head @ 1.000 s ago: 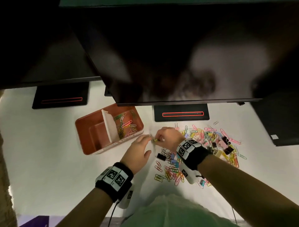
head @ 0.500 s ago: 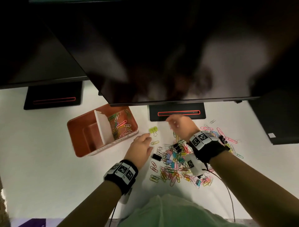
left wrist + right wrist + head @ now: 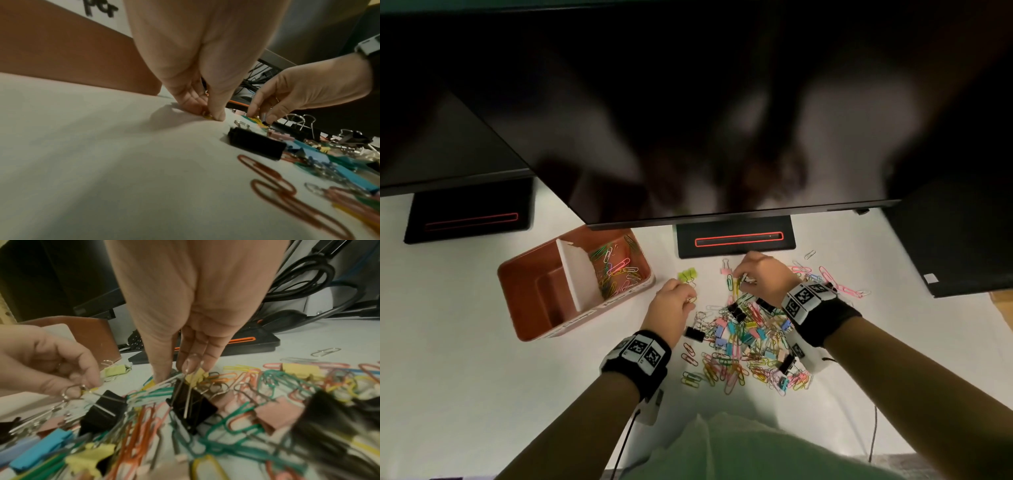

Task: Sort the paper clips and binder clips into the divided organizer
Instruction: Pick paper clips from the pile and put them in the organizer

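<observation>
Nearest the body lies the heap of clips [image 3: 748,346], paper clips and binder clips tangled together on the white desk [image 3: 465,342], which is likely why both hands work at its far edge, where single pieces lie loose enough to lift.

The left hand [image 3: 671,306] is down at the desk just left of the heap, thumb and fingertips [image 3: 216,113] closed together on a small yellow clip [image 3: 206,115]; in the wrist view it is pinned flat against the surface, so the pinch looks like a way to get under it.

The right hand [image 3: 760,274] reaches over the heap's far side, its fingers pointing down into the tangle at a yellow binder clip [image 3: 196,375]. I cannot tell whether they grip it or only touch it.

Beyond the left hand, a green binder clip [image 3: 687,275] sits alone.

Farther left stands the brown organizer [image 3: 530,329], split by a white divider [image 3: 578,274]: the right compartment holds only paper clips, the left appears empty, so binder clips probably belong there.
</observation>
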`<state>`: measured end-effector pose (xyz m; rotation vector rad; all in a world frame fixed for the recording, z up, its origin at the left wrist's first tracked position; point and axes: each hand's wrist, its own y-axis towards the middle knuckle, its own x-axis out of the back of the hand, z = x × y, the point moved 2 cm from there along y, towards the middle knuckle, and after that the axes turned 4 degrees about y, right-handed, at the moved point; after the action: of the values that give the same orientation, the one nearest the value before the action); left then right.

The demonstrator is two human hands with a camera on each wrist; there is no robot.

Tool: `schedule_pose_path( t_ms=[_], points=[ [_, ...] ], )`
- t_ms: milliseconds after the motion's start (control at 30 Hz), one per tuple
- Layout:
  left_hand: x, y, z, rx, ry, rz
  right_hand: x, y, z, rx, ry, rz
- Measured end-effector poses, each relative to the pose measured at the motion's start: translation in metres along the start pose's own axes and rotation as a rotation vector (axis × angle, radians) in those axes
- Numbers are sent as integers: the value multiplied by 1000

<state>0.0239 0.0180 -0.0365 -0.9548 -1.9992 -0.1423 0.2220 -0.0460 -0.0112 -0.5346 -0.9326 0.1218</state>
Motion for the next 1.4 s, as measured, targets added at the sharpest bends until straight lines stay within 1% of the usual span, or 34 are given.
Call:
schedule_pose_path(
  t_ms=[100, 267, 333, 400, 500, 700, 833, 933, 1000, 1100, 1233, 1333, 1400],
  points=[
    [0, -1, 1, 56, -35, -5, -1, 1, 4, 4, -39, 71],
    [-1, -1, 2, 56, -3, 42, 1, 0, 10, -26, -109, 164],
    [-1, 0, 2, 48, 38, 78, 1, -3, 11, 14, -153, 143],
    [-1, 0, 1, 43, 61, 107, -2, -6, 13, 106, -159, 105],
    [3, 1, 1, 31, 36, 139, -7, -4, 16, 182, -223, 168],
    [3, -1, -23, -81, -12, 208, -10, -1, 14, 192, -198, 166],
    [-7, 6, -35, -72, 83, 246, -7, -1, 13, 145, -177, 151],
    [-9, 12, -38, -35, 114, 239, -9, -1, 10, 126, -167, 114],
    [-9, 15, -38, -5, 85, 222, -9, -1, 10, 123, -162, 115],
    [-8, 17, -34, 45, -2, 196, -6, -2, 12, 161, -185, 150],
    [-6, 15, -32, 71, -62, 177, -3, -1, 10, 144, -158, 179],
    [-4, 14, -30, 91, -84, 154, -1, -1, 10, 137, -194, 238],
    [-1, 12, -26, 111, -70, 132, -2, -2, 8, 145, -234, 250]
  ],
)
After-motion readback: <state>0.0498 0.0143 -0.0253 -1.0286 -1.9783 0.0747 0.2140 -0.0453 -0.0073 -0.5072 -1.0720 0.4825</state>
